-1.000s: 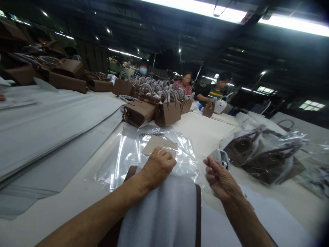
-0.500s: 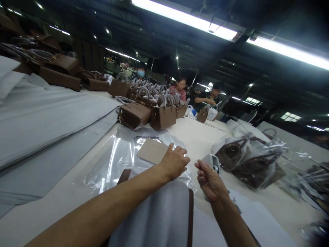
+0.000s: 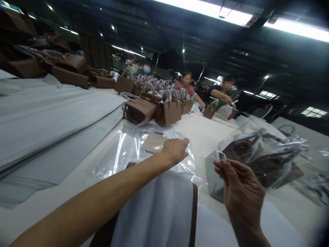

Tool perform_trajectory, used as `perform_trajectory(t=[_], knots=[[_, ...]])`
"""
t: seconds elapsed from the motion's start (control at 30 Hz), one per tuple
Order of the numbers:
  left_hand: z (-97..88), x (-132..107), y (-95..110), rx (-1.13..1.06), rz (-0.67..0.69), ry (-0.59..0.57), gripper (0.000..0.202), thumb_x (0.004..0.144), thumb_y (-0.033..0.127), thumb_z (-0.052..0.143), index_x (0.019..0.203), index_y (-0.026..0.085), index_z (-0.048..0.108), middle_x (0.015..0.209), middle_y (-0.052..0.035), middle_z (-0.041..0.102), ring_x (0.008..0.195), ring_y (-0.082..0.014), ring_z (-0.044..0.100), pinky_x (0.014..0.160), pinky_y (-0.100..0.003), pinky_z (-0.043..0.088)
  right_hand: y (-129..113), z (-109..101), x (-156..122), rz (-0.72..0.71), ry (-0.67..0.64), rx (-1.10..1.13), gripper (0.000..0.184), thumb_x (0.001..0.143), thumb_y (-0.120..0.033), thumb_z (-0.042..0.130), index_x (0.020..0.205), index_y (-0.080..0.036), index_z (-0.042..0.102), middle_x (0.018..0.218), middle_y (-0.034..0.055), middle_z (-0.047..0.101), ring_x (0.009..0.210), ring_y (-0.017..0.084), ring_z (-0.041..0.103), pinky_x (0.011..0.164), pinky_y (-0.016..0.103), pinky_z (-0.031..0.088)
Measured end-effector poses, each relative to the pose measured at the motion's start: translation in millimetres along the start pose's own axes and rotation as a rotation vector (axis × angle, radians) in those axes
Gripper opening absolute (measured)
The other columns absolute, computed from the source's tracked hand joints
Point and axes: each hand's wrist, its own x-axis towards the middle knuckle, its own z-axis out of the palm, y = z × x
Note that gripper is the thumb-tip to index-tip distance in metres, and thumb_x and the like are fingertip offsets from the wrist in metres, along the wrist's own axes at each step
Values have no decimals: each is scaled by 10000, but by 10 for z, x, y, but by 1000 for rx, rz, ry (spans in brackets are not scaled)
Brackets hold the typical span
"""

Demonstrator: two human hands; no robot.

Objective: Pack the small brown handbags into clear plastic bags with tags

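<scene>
My left hand is closed, its fingers bent down above a clear plastic bag on the table; whether they pinch anything is hidden. Partly beneath that hand lies a beige card. My right hand is closed in a pinch at the top of a grey tape dispenser; what sits between thumb and finger is too small to make out. Below my left forearm is a brown-edged bag covered with a pale grey sheet.
Brown handbags with wrapped handles crowd the far side. Large pale sheets are stacked at left. Plastic-wrapped brown bags lie at right. Several people, among them a co-worker in a red top, are beyond the table.
My right hand has moved right and nearer, turning its back toward me, still pinched. My left fingers, spread before, have curled in. The view has shifted slightly.
</scene>
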Motion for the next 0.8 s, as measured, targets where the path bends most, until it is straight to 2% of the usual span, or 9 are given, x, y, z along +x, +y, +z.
perform_trajectory(t=[0.07,0.17,0.23,0.3,0.4,0.53,0.67,0.73,0.8], knots=[[-69,-189,-22,-26,0,-23,228,812,396,523,899,191,574,754,-47,648,672,-209,611,553,-285,433,-49,24,-105,-20,1,-18,261,650,-261,726,842,-125,612,771,32,664,704,162,658,640,255,561],[-90,-491,-57,-62,98,-74,306,798,493,508,841,203,596,771,-31,652,709,-195,613,582,-270,444,-32,34,-154,2,0,-11,256,656,-265,722,841,-127,612,776,37,667,709,164,657,651,274,562],[-51,-616,-60,-70,163,-98,247,779,435,560,824,198,610,800,-26,651,733,-187,612,607,-262,449,0,49,-166,10,-8,-9,264,660,-285,717,841,-125,609,780,41,667,706,169,655,661,306,563],[-4,-680,-45,-65,201,-102,146,807,299,539,762,183,615,787,-28,641,712,-175,604,614,-262,445,22,65,-195,-13,-13,-39,271,668,-304,707,845,-122,613,783,47,665,700,173,651,674,340,562],[14,-770,-16,-72,247,-87,217,865,233,437,745,178,611,792,-31,627,718,-161,588,655,-273,445,27,59,-274,-130,-32,-172,247,700,-290,680,875,-125,627,833,58,663,730,173,640,717,367,549],[-21,-1018,-10,-120,345,-50,251,861,379,458,986,198,579,1013,-58,589,923,-187,544,826,-317,431,7,23,-367,-376,-181,-371,162,739,-181,633,900,-161,639,943,62,646,847,186,619,807,382,511],[35,-1201,-6,-123,361,11,256,878,336,428,1058,185,530,1073,-72,534,1027,-213,473,948,-390,350,17,88,-415,-678,-281,-566,216,733,-84,610,917,-195,633,964,36,644,875,158,613,821,306,497],[91,-1219,-5,-127,364,-2,249,877,336,428,1046,181,524,1046,-62,537,1018,-214,470,952,-397,341,77,122,-460,-750,-384,-638,223,748,-78,586,930,-201,625,969,27,647,875,142,617,813,268,499],[140,-1213,-9,-146,365,-2,225,873,323,432,1018,180,527,1031,-58,543,1017,-216,467,947,-394,341,172,107,-532,-724,-568,-713,220,776,-100,548,961,-201,612,981,28,649,929,152,606,822,271,504]])
